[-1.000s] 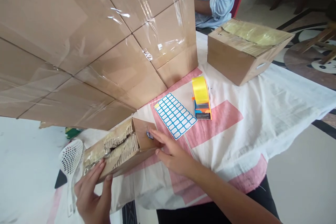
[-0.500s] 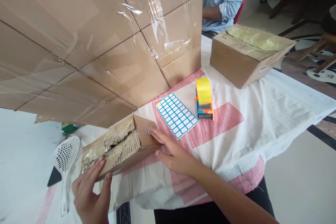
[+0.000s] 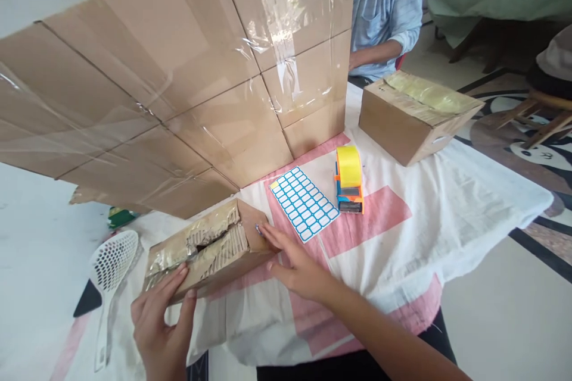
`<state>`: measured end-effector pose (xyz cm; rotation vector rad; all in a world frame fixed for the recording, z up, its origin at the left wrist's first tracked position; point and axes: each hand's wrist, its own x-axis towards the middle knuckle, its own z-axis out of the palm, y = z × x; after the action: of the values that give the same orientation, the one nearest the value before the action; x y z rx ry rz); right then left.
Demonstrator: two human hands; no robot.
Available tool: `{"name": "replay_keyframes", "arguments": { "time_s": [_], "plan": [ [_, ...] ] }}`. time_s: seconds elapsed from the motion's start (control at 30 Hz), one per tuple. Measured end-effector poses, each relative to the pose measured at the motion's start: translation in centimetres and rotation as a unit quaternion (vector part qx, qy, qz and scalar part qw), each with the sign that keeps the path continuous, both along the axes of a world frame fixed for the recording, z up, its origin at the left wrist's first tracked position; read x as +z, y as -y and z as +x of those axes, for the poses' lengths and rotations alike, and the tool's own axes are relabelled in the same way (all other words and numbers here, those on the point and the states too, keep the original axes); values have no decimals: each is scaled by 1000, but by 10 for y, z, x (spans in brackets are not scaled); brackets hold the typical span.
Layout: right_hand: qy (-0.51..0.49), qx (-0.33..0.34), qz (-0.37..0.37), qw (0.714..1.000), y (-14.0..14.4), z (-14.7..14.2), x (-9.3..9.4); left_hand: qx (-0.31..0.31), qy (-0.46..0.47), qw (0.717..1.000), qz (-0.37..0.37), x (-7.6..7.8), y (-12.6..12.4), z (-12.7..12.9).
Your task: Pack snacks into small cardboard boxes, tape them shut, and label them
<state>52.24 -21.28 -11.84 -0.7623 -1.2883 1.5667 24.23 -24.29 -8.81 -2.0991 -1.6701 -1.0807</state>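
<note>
Box [image 3: 210, 250]: small carton, lying at the near left of the counter [image 3: 447, 214], its taped top torn and crumpled.
Left hand [image 3: 163, 324]: open and flat, fingers spread against the box's near end, steadying it; nothing is clasped.
Right hand [image 3: 297, 262]: open, fingertips pressing a small blue-edged label [image 3: 258, 229] onto the box's right side panel.
Step in hand: by my reading, sticking the label down; the label looks seated but is mostly hidden under the fingers.
Next move calls for: a firm rub across the label with the box held steady, as I judge it.
Label sheet [image 3: 304, 203]: blue-bordered blanks, just right of the box, apart from it.
Tape dispenser [image 3: 349, 180]: yellow roll, beside the sheet.
Second box [image 3: 413, 116]: taped shut, far right of the counter.
Cardboard wall [image 3: 179, 77]: large taped panel standing behind the box.
Strainer [image 3: 109, 268]: white, left of the box.
Another person [image 3: 384, 6]: light sleeve, seated beyond the counter.
</note>
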Motion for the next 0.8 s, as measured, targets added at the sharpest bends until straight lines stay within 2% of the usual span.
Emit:
{"name": "replay_keyframes", "arguments": {
  "time_s": [0.2,0.4,0.53,0.63,0.8],
  "plan": [
    [-32,-36,7,999,-4,-1,-6,-2,-3,1000,3,-3,2,-2],
    [-16,-35,2,999,-5,-2,-9,-17,-7,1000,14,-3,1,-4],
    [-49,-119,-8,992,-11,-10,-15,-20,-3,1000,18,-5,4,-5],
    [-26,-181,-10,983,-11,-17,-18,-18,6,1000,15,-7,4,-5],
    [36,-222,14,974,-5,-24,-16,-22,23,999,11,-7,4,-3]
  ]
}}
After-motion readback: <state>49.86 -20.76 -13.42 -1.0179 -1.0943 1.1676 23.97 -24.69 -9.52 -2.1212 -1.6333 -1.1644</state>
